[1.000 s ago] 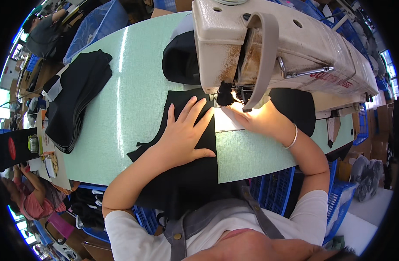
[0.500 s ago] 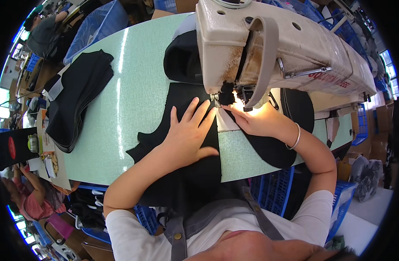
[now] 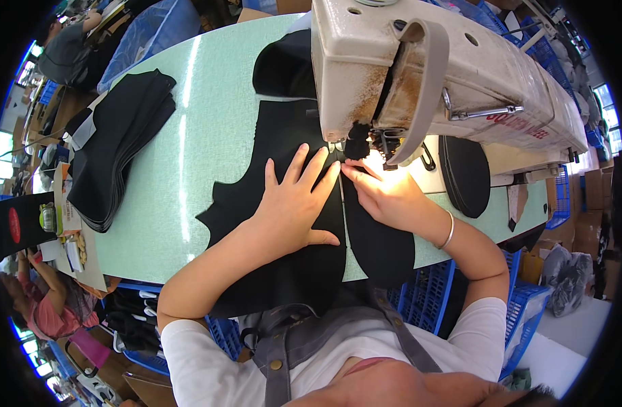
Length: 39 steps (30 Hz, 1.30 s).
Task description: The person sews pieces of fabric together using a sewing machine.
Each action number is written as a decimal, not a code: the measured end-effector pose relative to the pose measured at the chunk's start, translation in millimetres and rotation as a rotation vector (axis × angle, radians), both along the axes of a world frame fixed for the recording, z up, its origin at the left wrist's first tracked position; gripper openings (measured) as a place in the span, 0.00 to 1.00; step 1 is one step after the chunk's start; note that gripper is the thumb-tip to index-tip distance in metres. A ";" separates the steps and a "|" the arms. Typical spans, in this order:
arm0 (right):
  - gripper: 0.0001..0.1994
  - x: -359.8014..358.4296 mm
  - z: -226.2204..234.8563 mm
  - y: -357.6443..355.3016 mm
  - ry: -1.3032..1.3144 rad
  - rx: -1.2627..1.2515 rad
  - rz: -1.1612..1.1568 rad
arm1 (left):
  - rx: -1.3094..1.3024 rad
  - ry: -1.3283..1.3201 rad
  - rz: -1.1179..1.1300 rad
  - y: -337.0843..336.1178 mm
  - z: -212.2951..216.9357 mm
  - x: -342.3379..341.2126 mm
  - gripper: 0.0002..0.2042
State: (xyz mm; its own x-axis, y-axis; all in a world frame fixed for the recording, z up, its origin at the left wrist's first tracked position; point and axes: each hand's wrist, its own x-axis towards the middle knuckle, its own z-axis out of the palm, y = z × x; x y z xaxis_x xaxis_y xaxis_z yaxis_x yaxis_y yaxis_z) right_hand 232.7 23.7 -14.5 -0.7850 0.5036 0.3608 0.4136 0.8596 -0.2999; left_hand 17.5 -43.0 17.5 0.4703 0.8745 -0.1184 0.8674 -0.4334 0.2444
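Fabric [image 3: 284,271], black and limp, lies on the worktop [image 3: 209,129] under the sewing machine [image 3: 419,74]. Left hand [image 3: 294,203] presses it flat, fingers spread; right hand [image 3: 385,193] pinches its edge near the needle. It likely slides easily; best held flat.

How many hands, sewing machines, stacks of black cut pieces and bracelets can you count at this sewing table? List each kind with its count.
Hands: 2 (left hand, right hand)
Sewing machine: 1
Stack of black cut pieces: 1
Bracelet: 1
Total: 5
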 end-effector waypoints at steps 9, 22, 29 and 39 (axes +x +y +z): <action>0.18 -1.0 4.3 -6.5 0.031 -0.066 0.005 | 0.013 -0.005 -0.030 1.0 3.7 -2.2 0.51; 0.17 4.4 7.1 -0.5 0.006 -0.047 0.022 | -0.193 -0.069 -0.243 -16.6 39.4 -11.5 0.36; 0.18 3.0 3.0 -0.7 0.024 -0.034 0.022 | -0.294 -0.197 -0.489 -7.6 24.6 -37.3 0.11; 0.16 4.4 1.9 8.7 0.090 0.055 0.008 | -0.243 -0.283 -0.417 5.9 17.6 -26.2 0.03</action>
State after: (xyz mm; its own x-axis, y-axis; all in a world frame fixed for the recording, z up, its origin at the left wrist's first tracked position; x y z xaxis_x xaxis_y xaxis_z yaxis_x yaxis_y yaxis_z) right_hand 237.1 32.4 -12.6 -0.7522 0.4748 0.4569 0.3799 0.8791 -0.2880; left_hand -8.7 -37.1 35.1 0.8134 0.5708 -0.1122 0.5206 -0.6281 0.5784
